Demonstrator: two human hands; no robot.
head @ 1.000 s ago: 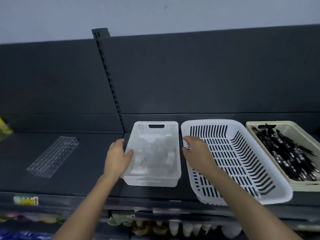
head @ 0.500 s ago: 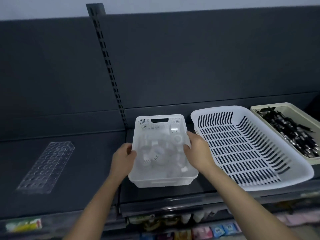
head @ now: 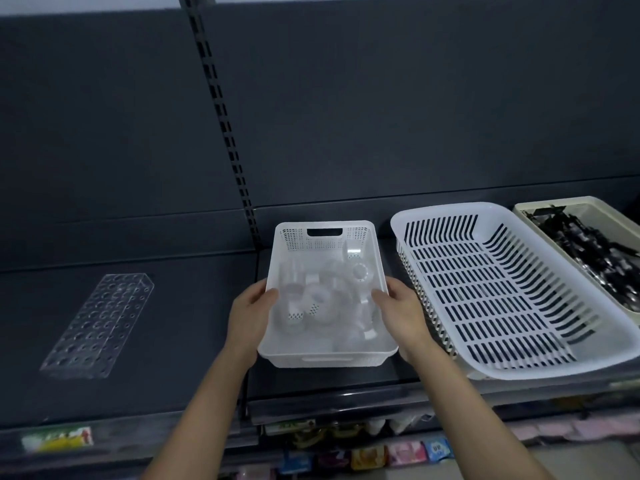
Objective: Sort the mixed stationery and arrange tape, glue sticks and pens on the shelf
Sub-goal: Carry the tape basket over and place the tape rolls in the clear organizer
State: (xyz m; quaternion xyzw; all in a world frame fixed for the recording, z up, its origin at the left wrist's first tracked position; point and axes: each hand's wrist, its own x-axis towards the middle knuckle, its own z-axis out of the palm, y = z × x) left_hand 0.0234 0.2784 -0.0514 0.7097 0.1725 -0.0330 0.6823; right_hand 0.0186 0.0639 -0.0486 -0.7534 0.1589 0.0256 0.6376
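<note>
Now left hand [head: 250, 315], right hand [head: 399, 315] grip tape basket [head: 323, 359] sides; shelf label [head: 57, 438] too blurred to read.

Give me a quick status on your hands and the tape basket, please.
Left hand and right hand grip the tape basket by its long sides, thumbs over the rim. Tape rolls inside. Slotted basket close beside the right hand.

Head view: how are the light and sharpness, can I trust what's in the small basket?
Head view: dim, bluish light; the clear tape rolls wash out against the small white basket, with glare on one roll at its far end; wide-angle bending tilts the slotted upright; goods under the shelf are blurred.
</note>
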